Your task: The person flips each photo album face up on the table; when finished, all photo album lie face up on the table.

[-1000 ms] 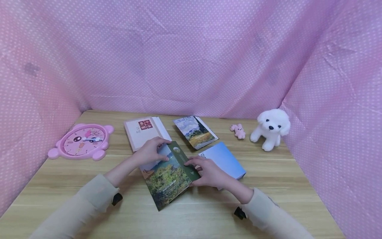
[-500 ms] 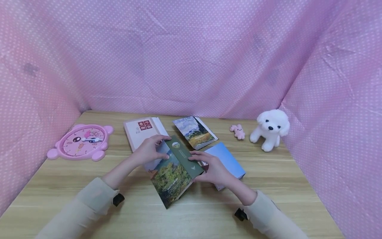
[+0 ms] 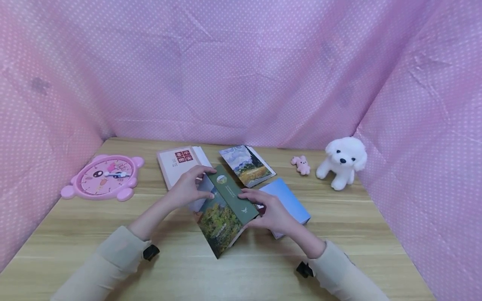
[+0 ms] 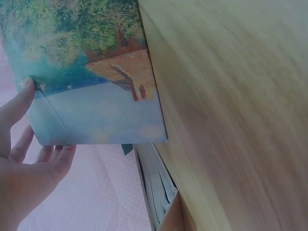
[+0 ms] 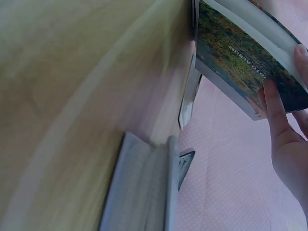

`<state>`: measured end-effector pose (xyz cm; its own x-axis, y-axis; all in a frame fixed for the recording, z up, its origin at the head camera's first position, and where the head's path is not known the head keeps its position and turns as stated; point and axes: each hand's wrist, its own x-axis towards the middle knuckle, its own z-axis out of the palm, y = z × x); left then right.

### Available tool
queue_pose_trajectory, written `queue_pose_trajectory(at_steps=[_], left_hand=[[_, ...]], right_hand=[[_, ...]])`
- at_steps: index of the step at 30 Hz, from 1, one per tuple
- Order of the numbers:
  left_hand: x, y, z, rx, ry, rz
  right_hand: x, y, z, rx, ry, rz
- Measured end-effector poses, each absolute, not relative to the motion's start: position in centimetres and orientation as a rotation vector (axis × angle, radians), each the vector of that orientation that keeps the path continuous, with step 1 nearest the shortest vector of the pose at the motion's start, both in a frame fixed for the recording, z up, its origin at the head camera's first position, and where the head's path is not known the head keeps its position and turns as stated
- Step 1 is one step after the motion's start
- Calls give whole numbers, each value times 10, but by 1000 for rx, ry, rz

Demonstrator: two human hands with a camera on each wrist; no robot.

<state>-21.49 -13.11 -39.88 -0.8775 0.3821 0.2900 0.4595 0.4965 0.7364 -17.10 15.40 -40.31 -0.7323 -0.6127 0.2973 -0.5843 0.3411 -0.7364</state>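
Observation:
Both hands hold a photo album (image 3: 222, 221) with a painted landscape cover and a dark green spine. Its spine side is raised and faces up, so the album leans above the wooden table. At the far end, my left hand (image 3: 188, 188) grips it, thumb on the front cover and fingers around the top edge. My right hand (image 3: 271, 213) pinches the near end by the spine, fingers over the spine and thumb beneath. In the right wrist view, white page edges show between the covers of the album (image 5: 231, 53).
Behind the album lies a pale book (image 3: 175, 167) with a red character block. A book with a wheat-field painting (image 3: 246, 165) and a blue book (image 3: 288, 202) lie to the right. A pink clock (image 3: 105, 177) sits left; a small pink toy (image 3: 301, 165) and white plush dog (image 3: 342, 163) sit right.
The album has tilted up, its spine side rising and more of the green spine showing. Its lower corner has shifted right and away. Both hands keep their grip.

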Motion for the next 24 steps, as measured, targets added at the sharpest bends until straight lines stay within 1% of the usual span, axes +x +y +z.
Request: queue_pose_trajectory(at_steps=[11,17,24], left_hand=[[-214,-125,-392,-736,-2523,-1447],[-216,-122,-393,-743,-2453,-1544],[-219,-117,-397,-686,-2357,-1709]], right_hand=[[-168,153,-388,-1032,2420,-1487],[-170,155,-381,-1096,2398,-1502],[-171,156,-375,-1140,2352,-1512]])
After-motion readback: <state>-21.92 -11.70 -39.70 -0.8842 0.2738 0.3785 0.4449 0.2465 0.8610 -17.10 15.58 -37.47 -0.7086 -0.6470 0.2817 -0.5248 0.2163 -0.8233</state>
